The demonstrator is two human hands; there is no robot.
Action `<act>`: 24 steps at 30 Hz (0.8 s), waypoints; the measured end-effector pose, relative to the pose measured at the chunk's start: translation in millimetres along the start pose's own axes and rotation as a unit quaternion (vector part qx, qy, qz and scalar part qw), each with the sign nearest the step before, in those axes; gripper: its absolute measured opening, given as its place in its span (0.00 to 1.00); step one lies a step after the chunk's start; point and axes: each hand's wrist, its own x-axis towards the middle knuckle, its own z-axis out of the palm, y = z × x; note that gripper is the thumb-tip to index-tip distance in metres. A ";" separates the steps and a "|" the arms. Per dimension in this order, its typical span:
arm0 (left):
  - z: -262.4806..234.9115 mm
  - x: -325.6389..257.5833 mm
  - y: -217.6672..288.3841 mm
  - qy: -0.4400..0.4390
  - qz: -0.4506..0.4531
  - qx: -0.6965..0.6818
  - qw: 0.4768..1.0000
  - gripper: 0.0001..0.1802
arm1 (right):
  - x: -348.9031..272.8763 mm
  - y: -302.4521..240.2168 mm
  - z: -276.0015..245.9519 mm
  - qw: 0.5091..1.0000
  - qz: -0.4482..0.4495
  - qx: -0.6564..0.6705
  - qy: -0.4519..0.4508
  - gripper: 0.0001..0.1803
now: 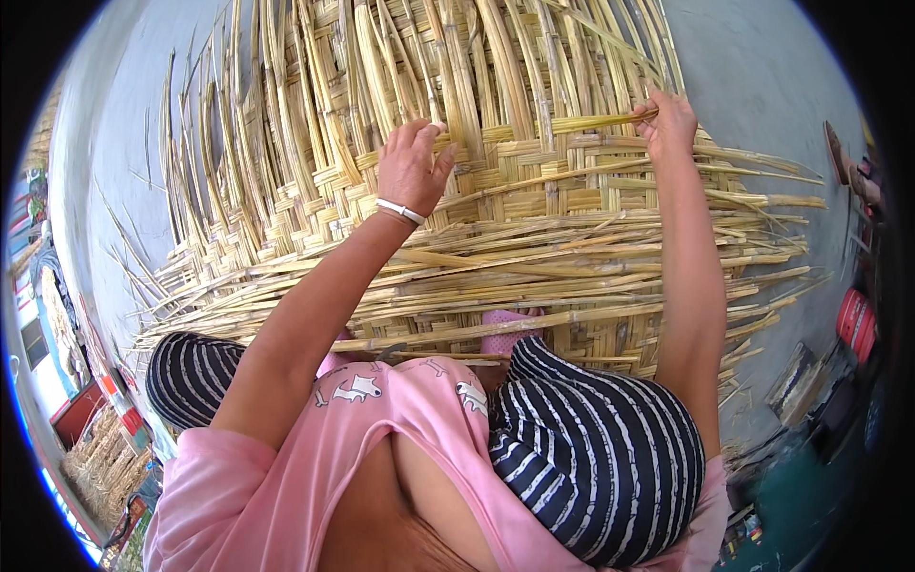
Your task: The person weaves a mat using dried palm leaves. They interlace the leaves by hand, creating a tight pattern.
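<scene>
- Step in hand: weaving a horizontal strip (591,121) through the mat's (534,238) upright strips, far end of the mat on the concrete floor (762,67).
- Right hand (672,119) grip pinched shut on the strip's end.
- Left hand (412,167) presses the weave, fingers curled, clamped on nothing.
- Next move likely calls for lifting alternate uprights, then sliding the strip tight against the woven rows.
</scene>
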 end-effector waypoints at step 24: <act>-3.0 50.1 251.4 -0.337 0.342 -0.283 0.830 0.07 | -81.5 -115.9 -62.1 0.911 0.045 0.138 -0.386 0.28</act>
